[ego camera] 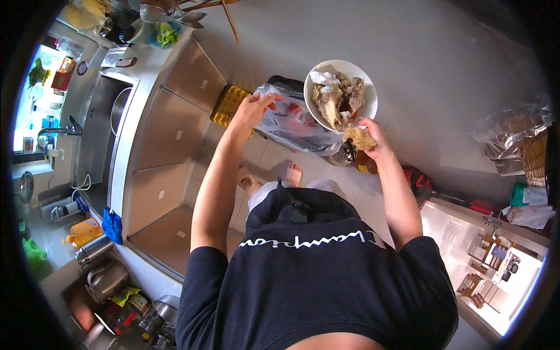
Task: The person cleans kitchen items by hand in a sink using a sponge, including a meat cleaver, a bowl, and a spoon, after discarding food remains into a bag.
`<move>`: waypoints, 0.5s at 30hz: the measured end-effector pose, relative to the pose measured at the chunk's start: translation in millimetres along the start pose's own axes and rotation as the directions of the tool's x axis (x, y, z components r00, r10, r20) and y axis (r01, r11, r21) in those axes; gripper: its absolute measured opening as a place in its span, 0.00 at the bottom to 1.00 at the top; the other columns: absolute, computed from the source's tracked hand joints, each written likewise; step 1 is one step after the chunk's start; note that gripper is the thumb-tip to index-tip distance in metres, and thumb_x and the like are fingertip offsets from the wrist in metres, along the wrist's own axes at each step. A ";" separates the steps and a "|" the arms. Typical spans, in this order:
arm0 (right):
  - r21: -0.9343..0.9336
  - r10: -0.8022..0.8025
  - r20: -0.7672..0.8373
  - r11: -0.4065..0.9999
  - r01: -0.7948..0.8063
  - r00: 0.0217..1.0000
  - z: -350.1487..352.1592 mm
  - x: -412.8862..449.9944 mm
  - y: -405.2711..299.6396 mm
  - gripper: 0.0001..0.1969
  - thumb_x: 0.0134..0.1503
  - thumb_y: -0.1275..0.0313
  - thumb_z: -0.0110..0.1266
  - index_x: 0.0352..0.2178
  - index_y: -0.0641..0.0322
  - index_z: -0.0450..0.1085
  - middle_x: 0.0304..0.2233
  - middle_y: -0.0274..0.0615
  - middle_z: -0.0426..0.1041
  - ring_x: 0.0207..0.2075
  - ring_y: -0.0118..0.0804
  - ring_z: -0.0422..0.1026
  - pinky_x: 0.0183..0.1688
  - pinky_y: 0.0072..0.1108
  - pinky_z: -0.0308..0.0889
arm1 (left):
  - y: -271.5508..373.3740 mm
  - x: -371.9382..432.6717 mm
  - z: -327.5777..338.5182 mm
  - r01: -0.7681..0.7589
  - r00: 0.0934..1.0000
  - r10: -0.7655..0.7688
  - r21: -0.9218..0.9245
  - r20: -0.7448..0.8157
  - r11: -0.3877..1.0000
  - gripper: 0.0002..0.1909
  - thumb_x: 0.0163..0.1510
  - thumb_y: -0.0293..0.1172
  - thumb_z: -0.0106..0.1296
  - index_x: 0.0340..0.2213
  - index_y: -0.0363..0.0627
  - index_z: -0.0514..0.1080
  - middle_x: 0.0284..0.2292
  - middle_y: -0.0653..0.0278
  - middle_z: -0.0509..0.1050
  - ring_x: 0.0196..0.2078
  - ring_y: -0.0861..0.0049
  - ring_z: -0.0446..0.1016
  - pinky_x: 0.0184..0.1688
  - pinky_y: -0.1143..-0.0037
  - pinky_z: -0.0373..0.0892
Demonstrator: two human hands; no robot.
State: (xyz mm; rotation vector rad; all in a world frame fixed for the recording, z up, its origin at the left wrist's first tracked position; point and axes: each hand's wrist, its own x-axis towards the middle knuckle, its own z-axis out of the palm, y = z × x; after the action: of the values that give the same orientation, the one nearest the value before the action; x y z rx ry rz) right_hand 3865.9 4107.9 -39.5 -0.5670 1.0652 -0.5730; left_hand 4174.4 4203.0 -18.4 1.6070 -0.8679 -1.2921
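A white bowl (375,94) holding large meaty bones (330,103) and crumpled white tissue (324,78) is tilted above a lined black bin. My right hand (375,139) grips the bowl's lower right rim. A tan, fibrous clump (360,138) lies against its fingers, partly over the rim; what it is cannot be told. My left hand (261,107) is over the left end of the clear plastic bag (286,116), fingers extended and partly apart; whether they touch the bag cannot be told. Reddish scraps show through the bag.
A yellow, bumpy tray (232,105) stands left of the bin. Under my right wrist is a bottle (366,162). Further left runs a counter with a sink (99,127) and a knife (127,62). At right are a wicker basket (534,159) and a doorway.
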 end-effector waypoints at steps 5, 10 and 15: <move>-0.094 -0.053 -0.019 0.994 0.051 0.998 0.7 -4.0 -4.0 0.09 0.46 0.72 0.44 0.29 0.67 0.62 0.24 0.42 0.68 0.22 0.34 0.71 0.26 0.26 0.70 | 16.5 -1.9 -8.4 0.053 0.998 -0.053 -0.033 -0.023 0.998 0.13 0.51 0.41 0.43 0.34 0.50 0.73 0.20 0.69 0.68 0.32 0.80 0.65 0.38 0.75 0.56; -0.243 -0.113 0.002 0.964 0.111 0.994 9.3 -13.5 -8.8 0.11 0.44 0.74 0.43 0.31 0.71 0.63 0.25 0.43 0.68 0.24 0.34 0.71 0.27 0.25 0.69 | 19.3 16.2 -2.2 -0.050 0.984 0.079 -0.176 0.159 0.983 0.11 0.54 0.37 0.42 0.23 0.45 0.67 0.16 0.71 0.60 0.21 0.82 0.61 0.38 0.77 0.61; -0.365 -0.145 -0.022 0.922 0.127 0.989 9.3 -10.5 -11.9 0.13 0.44 0.74 0.43 0.32 0.73 0.64 0.26 0.44 0.69 0.25 0.32 0.71 0.27 0.22 0.67 | 23.4 31.3 18.7 0.055 0.948 0.075 -0.393 0.309 0.918 0.07 0.55 0.37 0.39 0.31 0.47 0.62 0.17 0.70 0.63 0.20 0.86 0.62 0.34 0.76 0.66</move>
State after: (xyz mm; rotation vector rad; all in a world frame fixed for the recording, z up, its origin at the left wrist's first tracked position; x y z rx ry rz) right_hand 3868.6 4107.9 -21.4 -0.9622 1.1933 -0.5145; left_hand 4163.0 4162.2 -9.6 1.0886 -0.7386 -1.6311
